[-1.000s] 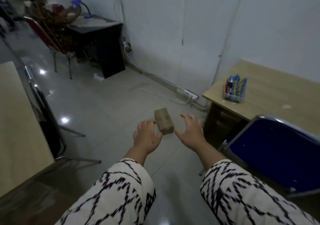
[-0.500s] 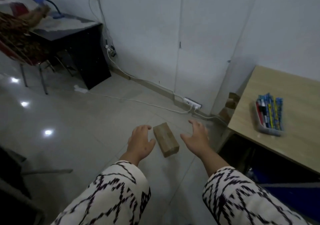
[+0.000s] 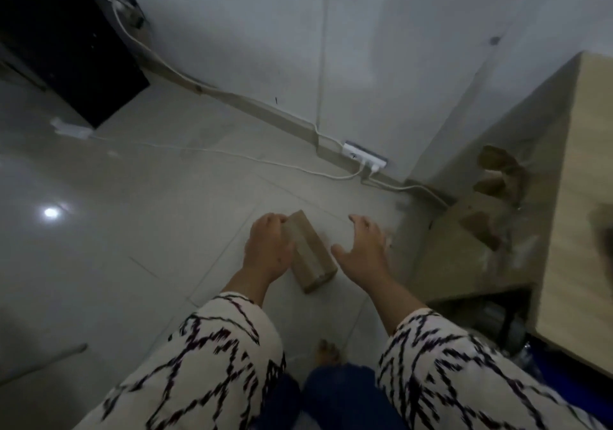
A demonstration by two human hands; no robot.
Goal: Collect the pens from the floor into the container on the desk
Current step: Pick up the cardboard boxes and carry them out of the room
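A small brown cardboard box (image 3: 313,258) lies on the tiled floor in front of me. My left hand (image 3: 268,251) lies against the box's left side with its fingers bent over the far corner. My right hand (image 3: 365,252) hovers just right of the box, fingers spread and holding nothing. The wooden desk (image 3: 583,197) fills the right edge. The pen container is out of view, and no pens show on the floor.
A white power strip (image 3: 365,158) sits at the wall base, its cables running across the floor. A black cabinet (image 3: 66,48) stands at top left. Cardboard pieces (image 3: 471,250) lean under the desk. My bare foot (image 3: 328,353) shows below.
My view has dropped toward the floor and the pen container has left the frame. Both hands have come down to the box, and the left one now touches it.
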